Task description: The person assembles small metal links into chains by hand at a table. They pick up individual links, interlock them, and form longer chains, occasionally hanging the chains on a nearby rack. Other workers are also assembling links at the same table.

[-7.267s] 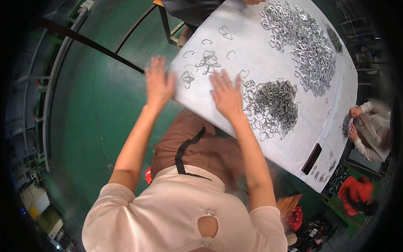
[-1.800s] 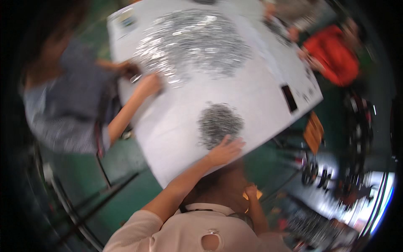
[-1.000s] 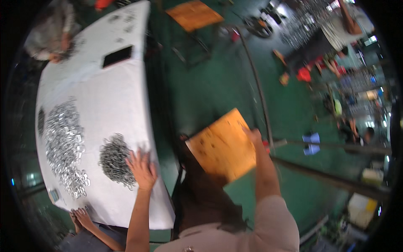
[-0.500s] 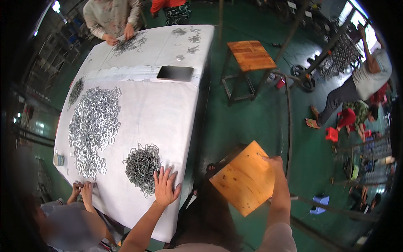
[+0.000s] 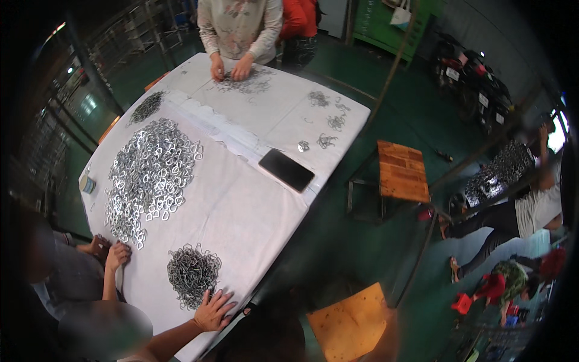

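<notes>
My left hand [image 5: 214,311] lies on the white-covered table [image 5: 253,241] near its edge, fingers spread. Its fingertips are beside, perhaps touching, a heaped pile of bent dark metal hooks [image 5: 193,276]. At my right side is a square yellow wooden board [image 5: 351,323], like a stool seat, tilted and partly cut off by the lower rim. My right hand [image 5: 391,320] grips its right edge; the fingers are dim and blurred. Whatever lies beneath the board is hidden.
A broad pile of shiny metal rings [image 5: 154,175], a black phone [image 5: 286,169] and a small tin [image 5: 87,184] rest on the table. Co-workers sit at the left and stand at the far side. A wooden stool [image 5: 403,172] stands off the table's right side.
The view has swung, so the table appears turned and the far co-worker shows more fully. The board sits lower in view, still in my right hand. My left hand stays beside the hooks.
</notes>
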`<state>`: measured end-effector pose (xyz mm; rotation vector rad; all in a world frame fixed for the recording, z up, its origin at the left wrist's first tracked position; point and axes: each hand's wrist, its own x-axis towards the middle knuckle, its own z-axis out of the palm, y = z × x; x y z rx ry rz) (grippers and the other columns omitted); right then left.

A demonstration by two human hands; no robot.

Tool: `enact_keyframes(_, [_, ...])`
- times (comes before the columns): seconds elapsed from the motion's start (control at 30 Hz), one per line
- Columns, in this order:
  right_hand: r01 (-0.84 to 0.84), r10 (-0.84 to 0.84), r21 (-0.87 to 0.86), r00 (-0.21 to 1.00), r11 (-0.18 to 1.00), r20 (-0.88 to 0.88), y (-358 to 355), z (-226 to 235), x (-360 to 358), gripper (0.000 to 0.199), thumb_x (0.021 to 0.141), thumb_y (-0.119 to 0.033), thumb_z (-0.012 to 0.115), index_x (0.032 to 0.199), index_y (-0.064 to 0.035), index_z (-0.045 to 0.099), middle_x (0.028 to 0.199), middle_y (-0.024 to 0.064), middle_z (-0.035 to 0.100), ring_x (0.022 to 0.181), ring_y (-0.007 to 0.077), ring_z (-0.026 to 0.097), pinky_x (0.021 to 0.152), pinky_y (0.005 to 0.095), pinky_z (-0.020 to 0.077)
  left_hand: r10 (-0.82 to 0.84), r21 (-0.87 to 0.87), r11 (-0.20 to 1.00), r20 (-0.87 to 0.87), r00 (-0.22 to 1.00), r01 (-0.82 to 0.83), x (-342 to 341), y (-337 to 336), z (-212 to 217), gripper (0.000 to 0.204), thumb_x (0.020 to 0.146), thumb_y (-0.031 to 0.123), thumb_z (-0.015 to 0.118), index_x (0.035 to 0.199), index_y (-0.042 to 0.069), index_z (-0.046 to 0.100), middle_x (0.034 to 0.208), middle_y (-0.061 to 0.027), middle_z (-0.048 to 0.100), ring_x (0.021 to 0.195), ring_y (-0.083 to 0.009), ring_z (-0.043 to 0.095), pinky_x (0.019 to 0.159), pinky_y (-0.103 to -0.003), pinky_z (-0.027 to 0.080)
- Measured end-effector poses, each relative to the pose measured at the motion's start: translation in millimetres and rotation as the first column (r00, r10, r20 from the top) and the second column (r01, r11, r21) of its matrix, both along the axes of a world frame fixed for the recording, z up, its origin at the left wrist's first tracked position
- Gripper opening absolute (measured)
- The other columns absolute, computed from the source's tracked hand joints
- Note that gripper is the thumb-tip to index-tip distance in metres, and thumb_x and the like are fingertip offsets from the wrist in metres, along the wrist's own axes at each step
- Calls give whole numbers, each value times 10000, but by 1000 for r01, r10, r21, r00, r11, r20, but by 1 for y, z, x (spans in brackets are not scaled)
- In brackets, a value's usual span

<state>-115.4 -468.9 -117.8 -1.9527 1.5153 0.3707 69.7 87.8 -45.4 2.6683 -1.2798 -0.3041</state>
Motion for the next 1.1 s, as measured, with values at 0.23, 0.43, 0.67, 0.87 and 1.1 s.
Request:
enact_keyframes(0.23, [137, -155, 300, 987, 944, 37, -5, 2, -3, 689, 849, -593, 515, 1189, 3, 579, 1182, 226, 603, 1171, 361, 532, 947, 451, 436, 8, 79, 997, -91, 996, -1, -4, 4, 2, 556, 783, 360, 594, 1298, 174, 497, 1416, -106, 401, 1321, -339, 359, 1033, -651, 195])
enact_keyframes(0.43, [-173, 150, -106, 969, 979, -197, 16, -37, -30, 624, 814, -423, 610, 1296, -50, 473, 1313, 215, 483, 1203, 388, 468, 957, 473, 431, 11, 20, 1000, -68, 998, -9, 0, 8, 3, 548, 802, 344, 590, 1312, 172, 483, 1422, -103, 392, 1344, -333, 327, 1040, -651, 190])
enact_keyframes(0.67, [-378, 630, -672, 757, 637, 172, 116, -109, -109, 576, 728, -161, 696, 1239, 21, 501, 1209, 223, 545, 1141, 409, 485, 990, 458, 398, -14, -207, 978, 81, 997, 30, 8, 7, -21, 484, 843, 196, 533, 1318, 128, 470, 1438, -135, 369, 1373, -377, 263, 1076, -650, 124])
enact_keyframes(0.87, [-310, 381, -299, 899, 903, 217, 321, 16, -130, 377, 793, -206, 610, 1156, -116, 565, 1200, 155, 516, 1124, 332, 515, 902, 453, 459, 21, -454, 879, 341, 940, 145, 12, 3, -24, 465, 861, 102, 472, 1319, 35, 429, 1453, -162, 352, 1402, -385, 213, 1118, -599, 51])
enact_keyframes(1.1, [-533, 566, 284, 823, 797, -44, 442, 8, -254, 391, 836, -336, 553, 1160, -120, 579, 1139, 150, 610, 1084, 333, 575, 873, 423, 481, 22, -413, 894, 433, 901, 176, 22, 6, -33, 503, 847, 76, 461, 1345, 47, 398, 1455, -136, 357, 1417, -339, 195, 1128, -579, 37])
